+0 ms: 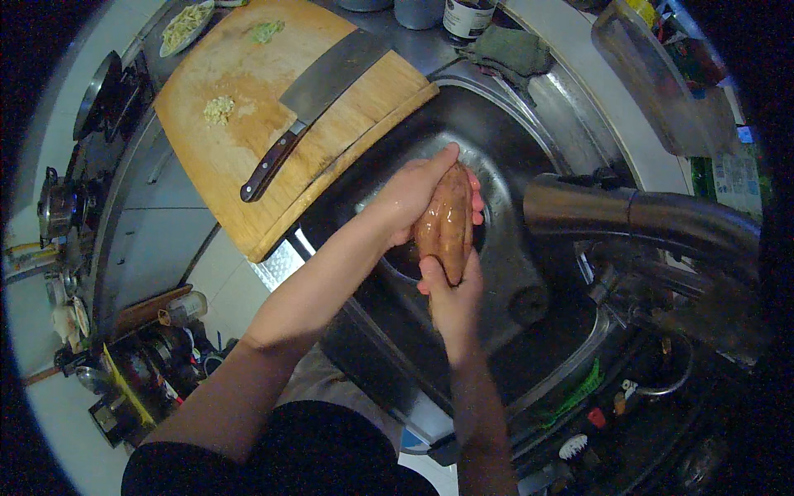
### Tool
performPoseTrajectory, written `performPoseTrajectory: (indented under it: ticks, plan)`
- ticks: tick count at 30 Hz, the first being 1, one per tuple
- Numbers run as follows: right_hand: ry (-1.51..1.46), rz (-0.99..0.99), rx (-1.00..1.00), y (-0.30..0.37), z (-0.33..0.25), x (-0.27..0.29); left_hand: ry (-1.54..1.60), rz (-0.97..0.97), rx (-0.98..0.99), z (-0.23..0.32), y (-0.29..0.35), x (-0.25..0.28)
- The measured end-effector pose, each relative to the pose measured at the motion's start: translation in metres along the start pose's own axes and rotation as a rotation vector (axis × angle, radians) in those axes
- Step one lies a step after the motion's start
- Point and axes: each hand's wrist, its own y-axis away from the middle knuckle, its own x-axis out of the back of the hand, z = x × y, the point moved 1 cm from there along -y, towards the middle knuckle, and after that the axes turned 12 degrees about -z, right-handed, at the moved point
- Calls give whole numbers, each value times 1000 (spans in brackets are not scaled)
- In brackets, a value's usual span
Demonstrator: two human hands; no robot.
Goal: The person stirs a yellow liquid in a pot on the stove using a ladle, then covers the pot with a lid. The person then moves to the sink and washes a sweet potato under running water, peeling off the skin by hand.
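Though wet, tuber between left hand and right hand.

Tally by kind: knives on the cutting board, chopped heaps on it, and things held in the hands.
Knives: 1 (cleaver)
Chopped heaps: 2 (pale heap, green heap)
Held: 1 (brown root-like item, in left hand and right hand)
Total: 4

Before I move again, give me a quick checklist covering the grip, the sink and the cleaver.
1. Left hand wrapped around the brown root vegetable: ok.
2. Right hand holding its near end: ok.
3. Vegetable above the sink: ok.
4. Vegetable's surface dry: not ok, it glistens wet.
5. Cleaver on the cutting board, apart from both hands: ok.
6. Faucet shut off: cannot tell.
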Motion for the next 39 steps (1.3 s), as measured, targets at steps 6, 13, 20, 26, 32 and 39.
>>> performPoseTrajectory:
  ticks: [6,13,20,26,32,39]
  plan:
    - [-142,-13,47,6,-27,-4,61,-119,-174,5,29,-16]
    - [-211,-187,22,27,-54,-20,21,-163,-141,14,41,-14]
    - [100,-135,136,32,-43,-19,89,-110,-118,16,44,-14]
    - [111,-55,56,13,-54,-21,33,27,-196,9,48,-17]
    - [-248,-359,102,1,-56,-8,278,88,-55,27,35,9]
    - [-278,-539,142,13,-39,5,316,164,-6,28,32,30]
